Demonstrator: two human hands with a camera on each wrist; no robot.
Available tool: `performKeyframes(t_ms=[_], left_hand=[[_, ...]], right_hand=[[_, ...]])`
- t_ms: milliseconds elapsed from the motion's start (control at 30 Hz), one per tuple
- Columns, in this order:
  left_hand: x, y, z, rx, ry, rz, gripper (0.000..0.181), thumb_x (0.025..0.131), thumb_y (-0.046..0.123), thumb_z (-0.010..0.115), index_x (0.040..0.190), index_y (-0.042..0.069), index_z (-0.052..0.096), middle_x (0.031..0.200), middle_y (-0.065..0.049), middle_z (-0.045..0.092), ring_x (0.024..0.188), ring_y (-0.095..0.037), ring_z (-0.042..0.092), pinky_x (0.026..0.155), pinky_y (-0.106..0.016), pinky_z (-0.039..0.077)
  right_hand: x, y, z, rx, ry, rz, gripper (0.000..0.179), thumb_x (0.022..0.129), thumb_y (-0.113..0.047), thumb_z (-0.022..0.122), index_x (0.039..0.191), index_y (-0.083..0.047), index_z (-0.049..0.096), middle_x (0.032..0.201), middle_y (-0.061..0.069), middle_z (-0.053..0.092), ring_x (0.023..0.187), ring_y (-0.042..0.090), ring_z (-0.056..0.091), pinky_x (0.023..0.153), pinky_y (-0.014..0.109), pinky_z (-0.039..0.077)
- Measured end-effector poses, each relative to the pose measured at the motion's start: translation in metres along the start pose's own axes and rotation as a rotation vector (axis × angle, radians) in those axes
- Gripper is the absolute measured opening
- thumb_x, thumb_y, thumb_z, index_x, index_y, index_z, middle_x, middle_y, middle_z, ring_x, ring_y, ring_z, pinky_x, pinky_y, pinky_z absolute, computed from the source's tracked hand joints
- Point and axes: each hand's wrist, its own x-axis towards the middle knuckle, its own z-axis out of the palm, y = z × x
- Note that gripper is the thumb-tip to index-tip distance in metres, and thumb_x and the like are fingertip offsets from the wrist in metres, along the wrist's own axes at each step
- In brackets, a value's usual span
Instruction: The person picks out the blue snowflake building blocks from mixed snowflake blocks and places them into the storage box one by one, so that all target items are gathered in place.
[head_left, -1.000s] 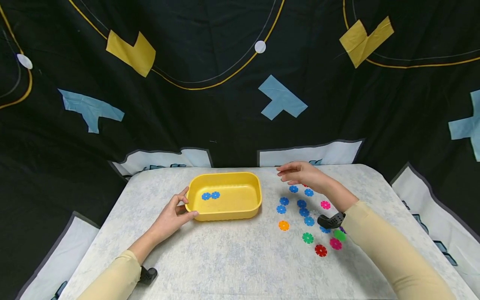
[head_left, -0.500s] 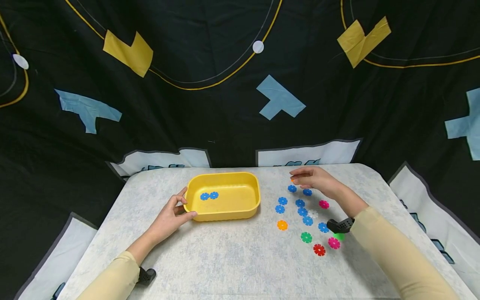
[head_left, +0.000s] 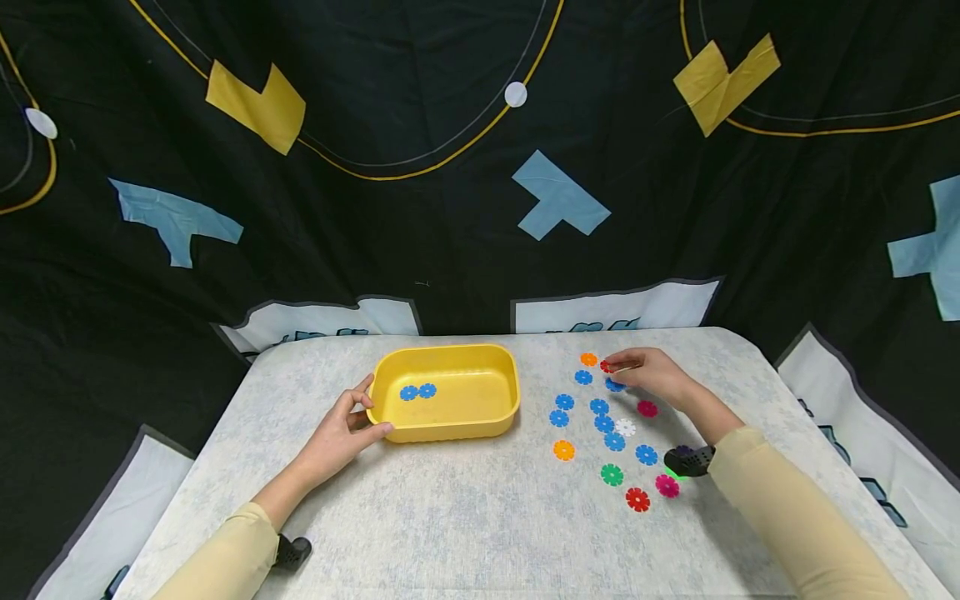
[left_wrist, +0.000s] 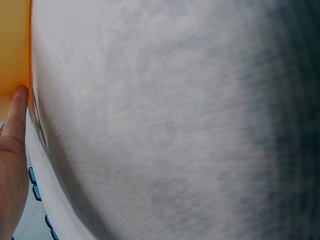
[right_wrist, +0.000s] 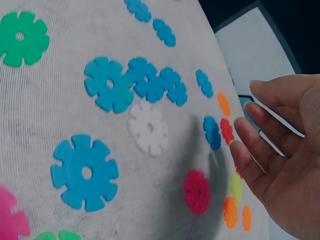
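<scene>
My left hand (head_left: 337, 433) holds the near-left corner of a yellow plastic tray (head_left: 480, 408), thumb along the front wall and fingers bent at the left side. In the left wrist view a digit (left_wrist: 19, 112) lies against the tray wall (left_wrist: 12, 50). Two blue notched discs (head_left: 427, 390) lie inside the tray. My right hand (head_left: 652, 375) hovers over the far part of the scattered discs, fingers loosely curved and nothing between them. Nearest its fingertips are a red disc (head_left: 606, 367) and a blue disc (right_wrist: 212, 132), partly covered in the head view.
Several flower-shaped discs lie on the pale cloth-covered table (head_left: 450, 517) right of the tray, including a white one (head_left: 625, 427), a green one (head_left: 612, 475) and pink ones (head_left: 667, 486). Some overlap. A black curtain (head_left: 420, 250) stands behind the table.
The right hand has moved right, then lower and closer over the discs, uncovering an orange disc at the back. The left hand and tray stay in place.
</scene>
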Motion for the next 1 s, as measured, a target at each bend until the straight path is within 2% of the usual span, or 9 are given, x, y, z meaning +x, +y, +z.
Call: performKeyframes(t_ms=[67,300,633,833,1000], left_hand=[[0.0,0.0,0.0,-0.002,0.0,0.003,0.056,0.091,0.043,0.078,0.117,0.009,0.041,0.17,0.004,0.015,0.127,-0.03,0.06,0.105,-0.044,0.048],[-0.001,0.0,0.0,-0.02,-0.006,0.004,0.056,0.091,0.04,0.078,0.117,0.008,0.041,0.17,0.003,0.014,0.127,-0.031,0.06,0.094,-0.017,0.05],[0.0,-0.001,0.0,-0.024,-0.005,0.007,0.056,0.092,0.039,0.078,0.117,0.006,0.041,0.17,0.003,0.014,0.127,-0.032,0.06,0.093,-0.017,0.05],[0.0,-0.002,0.001,-0.011,-0.005,0.035,0.054,0.093,0.036,0.077,0.116,0.004,0.04,0.171,-0.004,0.014,0.127,-0.036,0.059,0.091,-0.017,0.052],[0.0,0.0,0.001,-0.016,-0.005,0.021,0.055,0.093,0.038,0.078,0.116,0.006,0.04,0.171,-0.001,0.014,0.128,-0.034,0.059,0.092,-0.017,0.051]], right_hand=[[0.0,0.004,-0.001,-0.023,0.011,0.003,0.048,0.099,-0.019,0.069,0.142,0.0,0.057,0.137,0.021,0.06,0.11,0.034,0.06,0.094,0.042,0.055],[-0.002,0.009,-0.001,-0.051,0.039,0.013,0.05,0.098,-0.018,0.07,0.142,-0.001,0.057,0.137,0.021,0.059,0.11,0.031,0.059,0.091,0.038,0.056],[0.002,0.019,0.0,-0.087,0.041,0.001,0.048,0.098,-0.014,0.069,0.143,-0.001,0.056,0.133,0.02,0.061,0.115,0.033,0.058,0.092,0.037,0.056],[0.005,0.023,0.002,-0.127,0.047,0.003,0.047,0.098,-0.012,0.069,0.142,-0.001,0.056,0.133,0.02,0.061,0.118,0.036,0.056,0.098,0.044,0.053],[0.008,0.024,0.002,-0.133,0.05,0.016,0.048,0.097,-0.011,0.07,0.141,0.0,0.056,0.132,0.02,0.062,0.117,0.035,0.057,0.099,0.046,0.053]])
